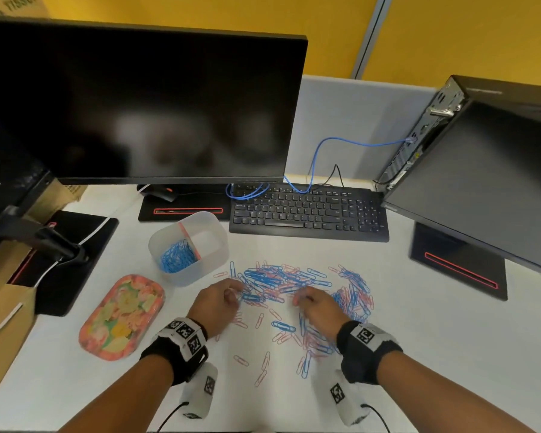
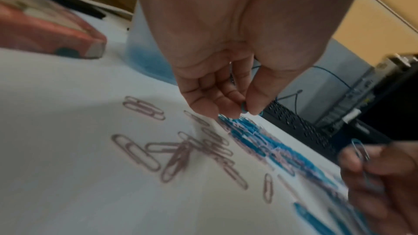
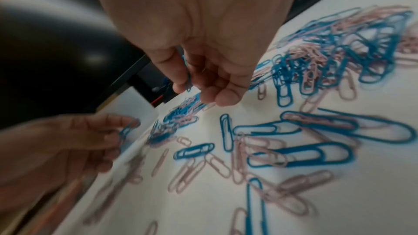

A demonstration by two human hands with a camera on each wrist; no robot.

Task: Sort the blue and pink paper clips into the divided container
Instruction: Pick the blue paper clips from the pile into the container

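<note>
A mixed heap of blue and pink paper clips [image 1: 294, 282] lies spread on the white desk. The translucent divided container [image 1: 189, 246] stands behind and left of it, with blue clips [image 1: 177, 260] in its left compartment; the right compartment looks empty. My left hand [image 1: 231, 295] hovers at the heap's left edge and pinches a blue clip [image 2: 243, 108] between thumb and fingers. My right hand [image 1: 300, 300] hovers over the heap's middle and pinches another blue clip [image 3: 187, 78]. Loose pink clips [image 2: 172, 153] lie under the left hand.
A floral tray [image 1: 122, 317] lies left of the container. A black keyboard [image 1: 310, 214] sits behind the heap, under a dark monitor [image 1: 144, 104]. A second monitor [image 1: 487, 189] with its stand base [image 1: 459, 264] is at the right. A blue cable [image 1: 319, 157] hangs behind the keyboard.
</note>
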